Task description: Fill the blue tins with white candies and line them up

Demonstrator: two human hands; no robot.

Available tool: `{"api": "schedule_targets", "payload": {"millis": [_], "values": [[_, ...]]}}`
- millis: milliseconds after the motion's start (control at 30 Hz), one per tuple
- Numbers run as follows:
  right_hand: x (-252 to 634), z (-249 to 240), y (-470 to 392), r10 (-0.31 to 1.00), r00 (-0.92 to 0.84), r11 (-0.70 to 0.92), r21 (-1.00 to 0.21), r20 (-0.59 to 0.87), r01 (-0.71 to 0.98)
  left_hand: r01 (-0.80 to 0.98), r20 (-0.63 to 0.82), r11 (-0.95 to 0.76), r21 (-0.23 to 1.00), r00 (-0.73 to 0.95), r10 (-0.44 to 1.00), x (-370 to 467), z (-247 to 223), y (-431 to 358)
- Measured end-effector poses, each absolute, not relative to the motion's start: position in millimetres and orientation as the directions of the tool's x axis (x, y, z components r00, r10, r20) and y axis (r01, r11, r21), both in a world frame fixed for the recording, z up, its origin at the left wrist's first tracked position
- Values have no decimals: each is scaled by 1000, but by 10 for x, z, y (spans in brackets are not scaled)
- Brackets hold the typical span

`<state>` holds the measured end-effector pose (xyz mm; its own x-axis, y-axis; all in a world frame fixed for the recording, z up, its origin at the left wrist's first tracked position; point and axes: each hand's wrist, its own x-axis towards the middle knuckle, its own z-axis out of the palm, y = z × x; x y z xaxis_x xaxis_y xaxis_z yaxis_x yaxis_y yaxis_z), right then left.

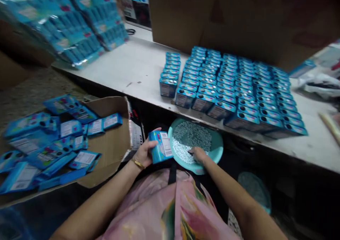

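Note:
My left hand (146, 152) is closed round a small blue printed carton (161, 147) with a white label panel, held tilted beside the basin. A light turquoise plastic basin (218, 148) sits before my lap, full of small pale pieces (183, 151) too small to name. My right hand (198, 155) reaches into it, with its fingers drawn together at the surface of the pieces. Something dark shows at those fingertips; I cannot make out what it is.
To the left stands an open cardboard box (117, 135) with loose blue cartons (57, 148). On the white table (138, 66) are rows of similar cartons (239, 91) and plastic-wrapped stacks (77, 24). A large cardboard panel (239, 17) rises behind. Another tub (255, 190) is lower right.

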<state>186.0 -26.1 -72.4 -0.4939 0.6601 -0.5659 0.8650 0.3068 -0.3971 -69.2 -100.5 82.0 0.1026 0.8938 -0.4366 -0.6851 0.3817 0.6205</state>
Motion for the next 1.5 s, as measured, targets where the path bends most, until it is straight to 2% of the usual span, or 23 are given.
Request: {"api": "schedule_targets", "payload": {"millis": [67, 167, 333, 500, 633, 767, 933, 1033, 1167, 1267, 1367, 1500], "values": [[1997, -748, -218, 652, -498, 246, -462, -572, 852, -761, -534, 461, 457, 179, 826, -563, 700, -824], [2187, -664, -182, 660, -516, 170, -561, -546, 810, -819, -617, 455, 349, 165, 770, -437, 566, -581], [2525, -135, -139, 719, -542, 6, -775, -436, 632, -857, -647, 392, 334, 94, 757, -219, 379, -315], [2700, 472, -56, 751, -516, -9, -787, -413, 617, -864, -657, 364, 348, 51, 752, 18, 248, -129], [2587, 771, 43, 748, -510, 77, -707, -425, 703, -872, -667, 351, 341, 38, 744, 138, 194, -73], [2391, 994, 119, 777, -479, 232, -522, -408, 821, -882, -696, 343, 322, 24, 717, 185, 168, -75], [2100, 1218, 179, 783, -479, 387, -291, -397, 875, -885, -707, 346, 311, 28, 707, 218, 157, -75], [1989, 1251, 198, 784, -463, 402, -231, -413, 886, -885, -681, 353, 303, 58, 730, 212, 128, -81], [2050, 1246, 187, 782, -482, 425, -227, -396, 876, -853, -671, 409, 323, 98, 735, 95, 101, -136], [2183, 1336, 157, 763, -557, 509, -226, -328, 830, -743, -666, 552, 378, 195, 720, -74, 186, -216], [2247, 1510, 105, 707, -651, 611, -225, -276, 759, -518, -567, 709, 477, 435, 699, -216, 369, -283], [2117, 1744, -13, 602, -759, 724, -231, -248, 650, -209, -416, 727, 654, 703, 577, -219, 538, -273]]}}
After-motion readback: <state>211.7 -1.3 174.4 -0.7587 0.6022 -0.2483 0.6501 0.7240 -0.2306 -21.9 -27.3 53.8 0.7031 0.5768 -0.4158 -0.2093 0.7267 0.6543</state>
